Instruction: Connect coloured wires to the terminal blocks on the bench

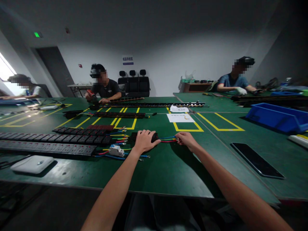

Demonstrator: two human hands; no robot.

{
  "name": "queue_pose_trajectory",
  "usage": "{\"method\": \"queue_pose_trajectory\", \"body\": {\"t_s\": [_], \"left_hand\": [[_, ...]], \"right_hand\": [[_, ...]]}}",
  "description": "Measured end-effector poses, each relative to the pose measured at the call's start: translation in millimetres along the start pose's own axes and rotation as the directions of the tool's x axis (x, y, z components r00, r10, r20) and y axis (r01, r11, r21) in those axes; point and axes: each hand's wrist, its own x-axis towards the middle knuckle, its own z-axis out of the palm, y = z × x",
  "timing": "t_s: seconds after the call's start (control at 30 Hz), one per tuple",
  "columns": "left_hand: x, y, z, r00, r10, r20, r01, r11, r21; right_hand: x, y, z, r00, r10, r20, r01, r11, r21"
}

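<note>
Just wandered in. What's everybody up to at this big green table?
The person wearing the camera has the left hand over a dark piece on the green table. Their right hand pinches the ends of the coloured wires running from it. To the left lie rows of black strips, with a small pale block near their wire ends. Across the table, a co-worker holds a red tool.

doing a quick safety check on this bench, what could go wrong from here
The right hand holds the wires near their ends; a hard tug might strain them at the black part under the left hand. The left forearm crosses the lower blue wire in view, so it could drag that wire aside.
</note>
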Motion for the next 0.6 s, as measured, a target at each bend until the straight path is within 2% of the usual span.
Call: {"method": "queue_pose_trajectory", "body": {"t_s": [0.6], "left_hand": [[0.2,-1.7,0.1,1.000,0.014,-0.005,-0.014,1.000,0.022]], "right_hand": [[-7.6,-11.8,4.9,1.000,-0.008,-0.015,0.007,0.998,-0.060]]}}
